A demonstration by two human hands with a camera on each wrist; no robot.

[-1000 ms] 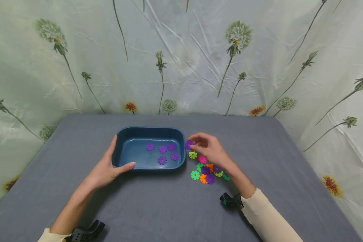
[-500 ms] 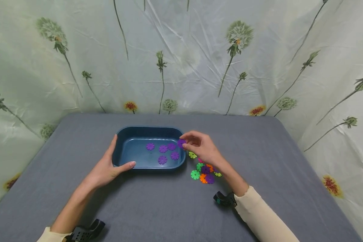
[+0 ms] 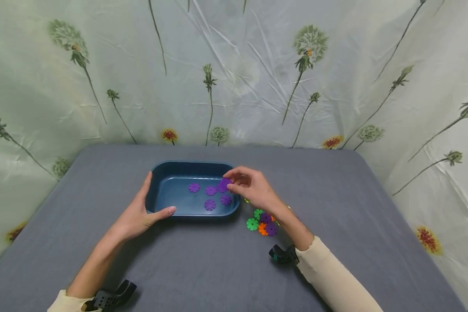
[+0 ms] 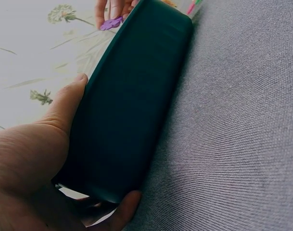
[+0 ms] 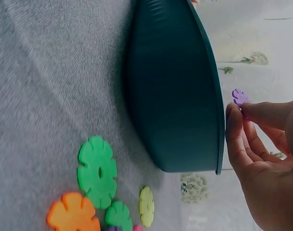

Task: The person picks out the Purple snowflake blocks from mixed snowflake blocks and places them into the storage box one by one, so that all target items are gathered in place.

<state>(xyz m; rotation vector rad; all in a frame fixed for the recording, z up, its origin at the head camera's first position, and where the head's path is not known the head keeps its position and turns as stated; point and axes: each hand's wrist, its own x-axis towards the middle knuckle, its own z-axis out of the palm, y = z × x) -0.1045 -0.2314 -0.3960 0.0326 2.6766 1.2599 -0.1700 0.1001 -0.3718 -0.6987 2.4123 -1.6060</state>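
Observation:
My left hand (image 3: 138, 216) grips the left end of a dark blue rectangular basin (image 3: 167, 214), thumb over the near rim and fingers round the outer end wall. Between thumb and fingertips my right hand (image 3: 253, 186) pinches a purple notched disc (image 5: 240, 97), a flower-shaped plastic piece. It is held above the basin's right end, just inside the rim, and in the head view overlaps a purple disc beneath. Several other purple discs (image 3: 194, 187) lie flat on the basin floor. The left wrist view shows the basin's side wall (image 4: 127, 96) and the pinched disc beyond its rim.
Right of the basin lies a loose pile of discs: a green disc (image 3: 252, 224), an orange disc (image 3: 263, 229), a purple disc (image 3: 271, 229) and others, partly hidden by my right forearm. A grey cloth (image 3: 203, 268) covers the table. Behind it hangs a dandelion-print curtain (image 3: 249, 86).
My right hand has carried the purple disc leftward, from beside the basin across its right rim to over the inside. My left hand keeps its grip on the basin.

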